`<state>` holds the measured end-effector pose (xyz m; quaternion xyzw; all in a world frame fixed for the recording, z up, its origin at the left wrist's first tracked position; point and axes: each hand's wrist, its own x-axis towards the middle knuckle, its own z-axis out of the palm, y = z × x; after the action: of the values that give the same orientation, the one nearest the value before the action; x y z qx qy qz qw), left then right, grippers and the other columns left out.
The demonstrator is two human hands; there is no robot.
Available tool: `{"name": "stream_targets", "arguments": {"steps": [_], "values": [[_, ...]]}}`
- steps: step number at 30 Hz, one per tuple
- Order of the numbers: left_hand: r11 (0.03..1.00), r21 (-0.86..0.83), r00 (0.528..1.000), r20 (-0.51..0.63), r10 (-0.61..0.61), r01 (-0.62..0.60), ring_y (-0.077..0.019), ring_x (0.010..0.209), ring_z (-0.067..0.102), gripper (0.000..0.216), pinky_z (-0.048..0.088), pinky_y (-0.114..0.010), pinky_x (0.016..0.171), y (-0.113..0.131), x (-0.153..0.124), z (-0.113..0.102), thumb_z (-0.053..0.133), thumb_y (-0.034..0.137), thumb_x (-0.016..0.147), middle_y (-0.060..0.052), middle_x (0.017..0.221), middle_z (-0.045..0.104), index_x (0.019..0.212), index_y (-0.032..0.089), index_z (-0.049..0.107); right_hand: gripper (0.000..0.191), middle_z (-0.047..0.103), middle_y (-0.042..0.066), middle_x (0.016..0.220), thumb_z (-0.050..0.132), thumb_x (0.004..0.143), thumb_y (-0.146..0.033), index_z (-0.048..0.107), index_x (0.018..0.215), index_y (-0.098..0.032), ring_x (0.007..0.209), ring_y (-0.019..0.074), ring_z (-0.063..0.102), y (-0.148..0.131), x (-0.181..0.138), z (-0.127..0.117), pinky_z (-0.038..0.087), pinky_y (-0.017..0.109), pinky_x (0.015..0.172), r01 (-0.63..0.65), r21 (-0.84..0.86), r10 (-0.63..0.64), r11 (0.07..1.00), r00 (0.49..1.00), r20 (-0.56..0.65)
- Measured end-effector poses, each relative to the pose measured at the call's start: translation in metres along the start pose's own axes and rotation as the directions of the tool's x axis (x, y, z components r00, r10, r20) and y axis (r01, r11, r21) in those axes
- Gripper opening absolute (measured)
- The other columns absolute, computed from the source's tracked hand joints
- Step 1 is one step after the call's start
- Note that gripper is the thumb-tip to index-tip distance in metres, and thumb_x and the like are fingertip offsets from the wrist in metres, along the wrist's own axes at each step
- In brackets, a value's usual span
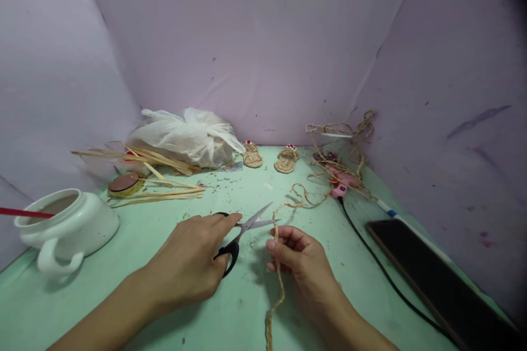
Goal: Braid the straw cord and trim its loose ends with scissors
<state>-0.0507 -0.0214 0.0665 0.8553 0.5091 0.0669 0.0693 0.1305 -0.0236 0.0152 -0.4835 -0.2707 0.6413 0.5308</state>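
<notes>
My left hand (197,255) grips black-handled scissors (247,226), their blades spread and pointing right. The blade tips reach the twisted straw cord (281,285), just above my right fingers. Between thumb and fingertips, my right hand (302,260) pinches that tan cord. One end of it hangs down toward the bottom edge of the view. The other winds back to the right toward a loose tangle of cord (325,170). At the back, two small woven straw sandals, a left one (252,156) and a right one (286,160), carry red and white beads.
A white ceramic pot (99,222) with a red stick stands at left, near straw strips (173,164), a round-lidded jar (124,183) and a white plastic bag (189,134). A pink device (341,184), black cable (370,255) and dark phone (428,279) lie right. Walls enclose the table.
</notes>
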Motion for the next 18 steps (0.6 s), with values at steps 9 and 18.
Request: {"name": "stream_targets", "arguments": {"steps": [9,18], "values": [[0.965,0.243,0.995,0.044,0.090,-0.098,-0.0261,0.084,0.052,0.058,0.040,-0.041,0.073,0.013,0.004,0.016,0.043,0.012,0.068,-0.013,0.096,0.059,0.126,0.012,0.039,0.028,0.046,-0.006,0.054,0.069,0.052,-0.019,0.064,0.079,-0.014,0.043,0.0082,0.043,0.002,-0.006,0.005,0.044,0.023,0.038,0.097,-0.206,-0.113,0.974,0.991,-0.071],[0.977,0.188,0.984,0.162,0.069,-0.099,-0.0245,0.070,0.057,0.063,0.042,-0.036,0.061,0.011,0.004,0.016,0.041,0.006,0.064,-0.011,0.087,0.062,0.126,0.012,0.037,0.013,0.044,-0.003,0.059,0.062,0.062,-0.021,0.067,0.072,-0.015,0.046,0.0085,0.044,0.010,-0.002,-0.002,0.043,0.023,0.042,0.274,-0.408,-0.296,0.871,0.955,0.009]]}}
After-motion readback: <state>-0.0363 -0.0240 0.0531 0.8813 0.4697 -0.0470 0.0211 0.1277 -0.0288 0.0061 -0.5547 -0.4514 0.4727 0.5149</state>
